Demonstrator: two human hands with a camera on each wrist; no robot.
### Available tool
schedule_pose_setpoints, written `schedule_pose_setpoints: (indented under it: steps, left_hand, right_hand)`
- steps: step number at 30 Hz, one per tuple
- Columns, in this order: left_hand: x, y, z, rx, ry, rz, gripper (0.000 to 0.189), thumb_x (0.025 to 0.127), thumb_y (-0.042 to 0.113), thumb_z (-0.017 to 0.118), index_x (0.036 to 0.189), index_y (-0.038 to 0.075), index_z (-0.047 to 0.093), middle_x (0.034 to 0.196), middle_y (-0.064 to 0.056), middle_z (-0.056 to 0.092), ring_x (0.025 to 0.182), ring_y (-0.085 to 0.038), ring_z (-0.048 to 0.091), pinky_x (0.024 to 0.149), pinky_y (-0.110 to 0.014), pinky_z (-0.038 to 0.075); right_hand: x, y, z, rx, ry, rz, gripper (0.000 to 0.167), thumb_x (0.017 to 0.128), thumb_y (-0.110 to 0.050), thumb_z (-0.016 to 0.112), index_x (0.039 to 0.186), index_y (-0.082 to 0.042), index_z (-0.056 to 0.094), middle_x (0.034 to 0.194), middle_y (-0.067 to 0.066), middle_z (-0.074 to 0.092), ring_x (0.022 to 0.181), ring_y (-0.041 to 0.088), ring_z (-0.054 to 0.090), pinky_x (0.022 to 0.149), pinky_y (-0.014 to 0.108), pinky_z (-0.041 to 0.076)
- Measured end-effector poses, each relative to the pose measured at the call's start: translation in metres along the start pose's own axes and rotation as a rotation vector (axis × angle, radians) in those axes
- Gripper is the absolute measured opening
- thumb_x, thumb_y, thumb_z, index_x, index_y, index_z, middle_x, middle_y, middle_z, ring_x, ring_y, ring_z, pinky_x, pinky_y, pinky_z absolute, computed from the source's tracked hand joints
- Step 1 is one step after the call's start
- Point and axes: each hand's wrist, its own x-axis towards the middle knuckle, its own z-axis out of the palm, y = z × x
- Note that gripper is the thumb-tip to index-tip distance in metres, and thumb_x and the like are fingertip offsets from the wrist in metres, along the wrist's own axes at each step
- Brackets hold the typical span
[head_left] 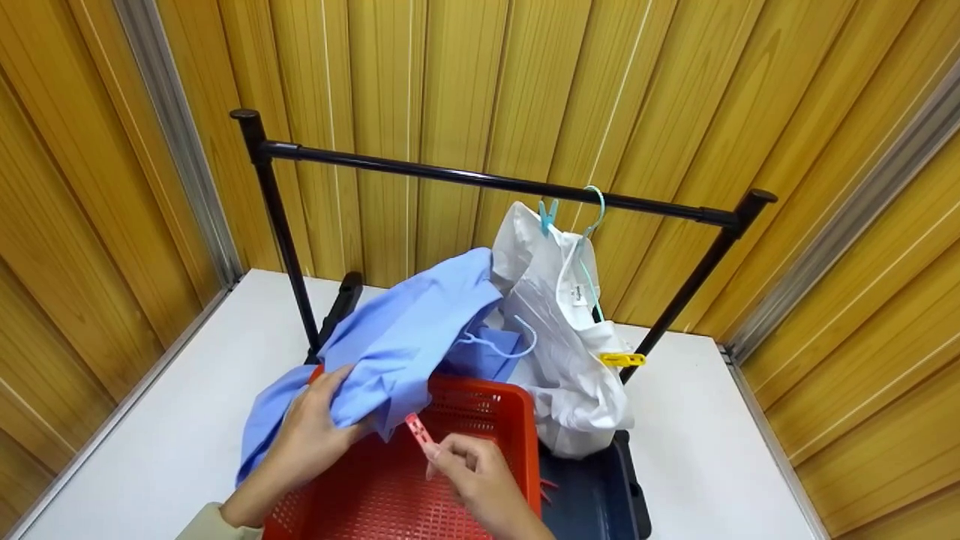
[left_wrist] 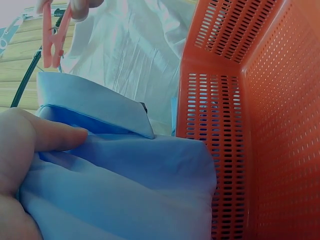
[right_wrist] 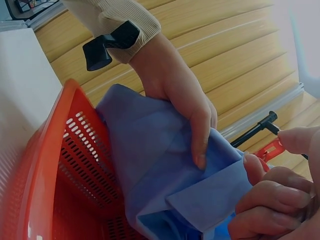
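Note:
My left hand (head_left: 311, 431) grips a light blue shirt (head_left: 412, 307), thumb on top of the cloth near its collar (left_wrist: 95, 105). The shirt drapes over the rim of a red basket (head_left: 517, 405). From the shirt a pale blue hanger (head_left: 502, 351) sticks out, its hook pointing right. Over the basket, my right hand (head_left: 484, 476) pinches a pink clothespin (head_left: 418, 431) between thumb and fingers. In the left wrist view that clothespin (left_wrist: 53, 42) hangs just above the collar, apart from it, with its two prongs downward.
A black rack (head_left: 480, 178) stands behind. A white shirt (head_left: 555, 345) hangs there on a mint hanger (head_left: 600, 202), with a blue clothespin (head_left: 548, 216) and a yellow clothespin (head_left: 622, 360) on it. Right of the basket is a dark tray (head_left: 585, 495) with red clothespins (head_left: 547, 489).

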Motion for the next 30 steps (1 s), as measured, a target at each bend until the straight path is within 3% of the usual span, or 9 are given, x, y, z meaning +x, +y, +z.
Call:
schedule_pose_setpoints:
  steps: [18, 30]
  left_hand:
    - [0.002, 0.0, 0.001, -0.008, -0.005, -0.003, 0.081, 0.074, 0.006, 0.093, 0.145, -0.01, 0.055, 0.14, -0.032, 0.06, 0.129, -0.053, 0.055, 0.109, -0.066, 0.04]
    - [0.003, 0.001, 0.001, -0.011, -0.004, -0.004, 0.079, 0.076, 0.008, 0.092, 0.144, -0.01, 0.056, 0.14, -0.031, 0.061, 0.129, -0.052, 0.056, 0.109, -0.065, 0.041]
  right_hand:
    - [-0.008, 0.008, -0.021, 0.041, 0.072, 0.037, 0.034, 0.107, -0.012, 0.06, 0.094, 0.019, 0.061, 0.057, -0.007, 0.039, 0.049, 0.003, 0.032, 0.049, 0.019, 0.028]
    - [-0.016, 0.013, -0.04, 0.021, 0.18, 0.041, 0.033, 0.108, -0.011, 0.058, 0.092, 0.018, 0.062, 0.055, -0.007, 0.037, 0.047, 0.003, 0.03, 0.047, 0.018, 0.027]
